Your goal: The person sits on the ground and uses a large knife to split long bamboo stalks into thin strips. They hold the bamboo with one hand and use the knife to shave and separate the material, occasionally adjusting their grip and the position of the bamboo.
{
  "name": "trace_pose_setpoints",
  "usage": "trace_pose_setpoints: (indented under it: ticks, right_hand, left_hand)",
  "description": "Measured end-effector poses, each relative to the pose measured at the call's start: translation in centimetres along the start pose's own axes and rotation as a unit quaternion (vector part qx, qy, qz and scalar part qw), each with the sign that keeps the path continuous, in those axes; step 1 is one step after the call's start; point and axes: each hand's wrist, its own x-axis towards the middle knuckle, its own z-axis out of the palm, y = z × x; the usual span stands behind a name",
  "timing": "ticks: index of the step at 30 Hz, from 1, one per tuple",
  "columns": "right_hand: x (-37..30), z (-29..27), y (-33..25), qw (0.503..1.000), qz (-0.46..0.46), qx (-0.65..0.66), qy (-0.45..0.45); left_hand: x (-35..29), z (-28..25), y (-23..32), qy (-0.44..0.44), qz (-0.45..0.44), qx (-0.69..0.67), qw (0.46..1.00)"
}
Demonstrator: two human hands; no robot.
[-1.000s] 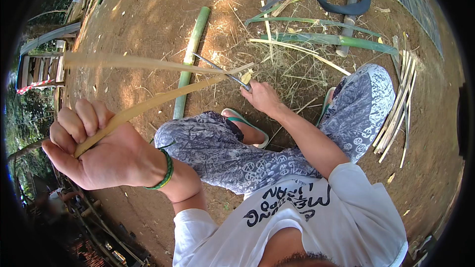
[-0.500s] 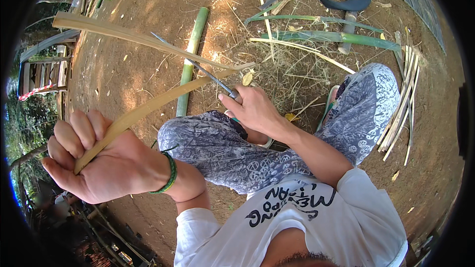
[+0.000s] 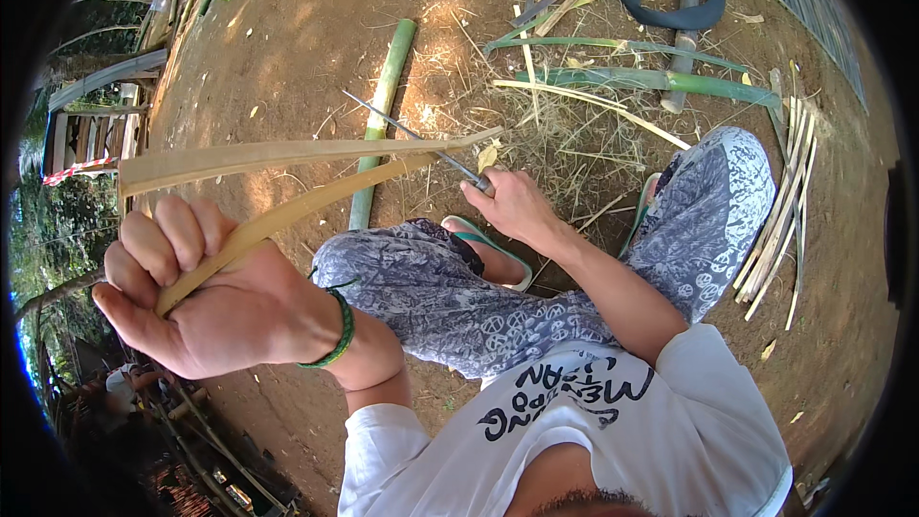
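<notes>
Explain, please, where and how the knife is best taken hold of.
Probably by the handle, coming from the near right side, where the right hand holds it: the thin blade points away to the left, across the split strip, so that end looks unsafe to grasp.

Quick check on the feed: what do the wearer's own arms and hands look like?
Both the left hand and the right hand are ungloved, with no rings visible. A green, braided-looking cord bracelet with thin loose ends circles the left wrist; nothing shows on the right wrist. The forearms are uncovered below short white sleeves.
</notes>
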Motion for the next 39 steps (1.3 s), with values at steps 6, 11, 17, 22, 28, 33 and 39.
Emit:
trace_pose_setpoints:
  ticks: [6,11,17,22,28,33,39]
  right_hand:
    - [-0.2,-0.2,-0.6,1.0,0.013,-0.005,-0.001]
    - [-0.3,-0.1,-0.1,0.999,-0.014,0.016,0.048]
    - [-1.6,-1.7,-4.0,0.998,-0.026,0.061,0.021]
    - [0.5,-0.6,-0.4,0.999,0.017,0.003,0.027]
    - [-1.0,-1.7,-4.3,0.999,-0.011,0.047,0.0]
    - [0.5,-0.4,0.1,0.999,0.025,-0.026,0.022]
    - [0.4,0.1,-0.3,1.0,0.021,-0.017,-0.003]
  left_hand:
    - [-0.8,0.8,-2.5,0.086,0.046,0.136,0.986]
    - [-3.7,-0.8,-7.8,0.06,0.006,0.08,0.995]
    - [-4.0,0.5,-9.4,0.18,0.058,0.138,0.972]
    - [-3.7,1.5,-9.7,0.189,0.058,0.152,0.968]
    - [-4.3,-0.2,-9.6,0.159,0.077,0.089,0.98]
    - [-4.1,0.2,-9.8,0.173,0.093,0.051,0.979]
    - [-4.8,-0.8,-9.6,0.155,0.078,0.043,0.984]
